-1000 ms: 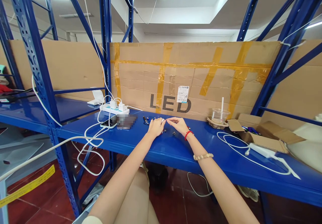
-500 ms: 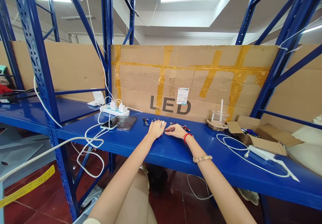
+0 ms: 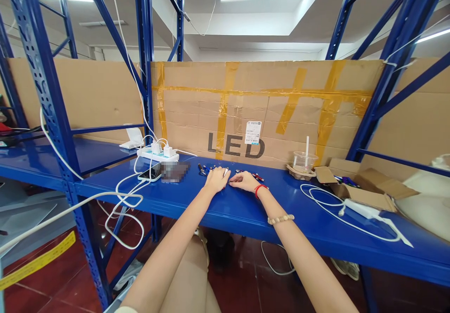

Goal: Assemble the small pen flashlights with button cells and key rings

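Both my hands rest on the blue metal shelf (image 3: 246, 210) in front of a taped cardboard sheet marked LED. My left hand (image 3: 217, 179) lies knuckles up with its fingers curled over some small pens or pen parts. My right hand (image 3: 243, 181), with a red cord and a bead bracelet on that arm, is closed in a pinch right beside it. What the fingers hold is too small to make out. Several small pens (image 3: 206, 168) lie just behind the left hand, and red ones (image 3: 258, 177) lie behind the right.
A phone (image 3: 150, 173) and a white power strip (image 3: 157, 152) with chargers and cables lie to the left. At the right stand a plastic cup with a straw (image 3: 305, 161), an open cardboard box (image 3: 362, 189) and a white cable with adapter (image 3: 356, 207). Blue rack posts flank the shelf.
My right hand has dropped lower onto the shelf and drawn closer to my left hand. The view has shifted slightly.
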Motion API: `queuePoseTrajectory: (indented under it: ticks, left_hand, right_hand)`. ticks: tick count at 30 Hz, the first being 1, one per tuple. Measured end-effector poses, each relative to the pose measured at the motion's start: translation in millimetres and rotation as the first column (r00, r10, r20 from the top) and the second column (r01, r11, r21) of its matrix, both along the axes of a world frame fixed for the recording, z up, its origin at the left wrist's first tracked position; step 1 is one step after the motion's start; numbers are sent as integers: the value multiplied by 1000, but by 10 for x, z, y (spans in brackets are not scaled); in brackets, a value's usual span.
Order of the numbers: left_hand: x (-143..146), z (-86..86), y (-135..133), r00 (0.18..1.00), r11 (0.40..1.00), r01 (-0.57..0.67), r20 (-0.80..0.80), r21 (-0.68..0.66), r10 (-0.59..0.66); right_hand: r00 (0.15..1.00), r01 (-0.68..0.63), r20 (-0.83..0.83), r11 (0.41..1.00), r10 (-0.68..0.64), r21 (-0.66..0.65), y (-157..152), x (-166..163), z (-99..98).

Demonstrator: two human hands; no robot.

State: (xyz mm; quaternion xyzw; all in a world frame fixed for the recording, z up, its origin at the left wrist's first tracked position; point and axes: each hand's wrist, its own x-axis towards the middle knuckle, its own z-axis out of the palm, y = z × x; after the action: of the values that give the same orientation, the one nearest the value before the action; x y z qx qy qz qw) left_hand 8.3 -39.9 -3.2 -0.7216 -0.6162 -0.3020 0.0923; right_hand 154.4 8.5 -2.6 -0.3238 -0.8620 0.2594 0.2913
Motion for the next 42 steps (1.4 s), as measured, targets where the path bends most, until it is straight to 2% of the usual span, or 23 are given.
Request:
queuePoseTrajectory:
  ticks: [13,33,42]
  left_hand:
    - [-4,-3,-4,999,1000,-15,-29,-7,15]
    - [0,-12,9,998,1000,-9,-62,-15,8]
    - [10,-8,2,998,1000,-16,-57,-17,15]
  right_hand:
    - [990,144,-8,989,-144,18,-35,5,22]
    - [1000,25,11,1000,-25,-11,47,4,-24]
    - [998,43,42,998,-45,44,55,12,-24]
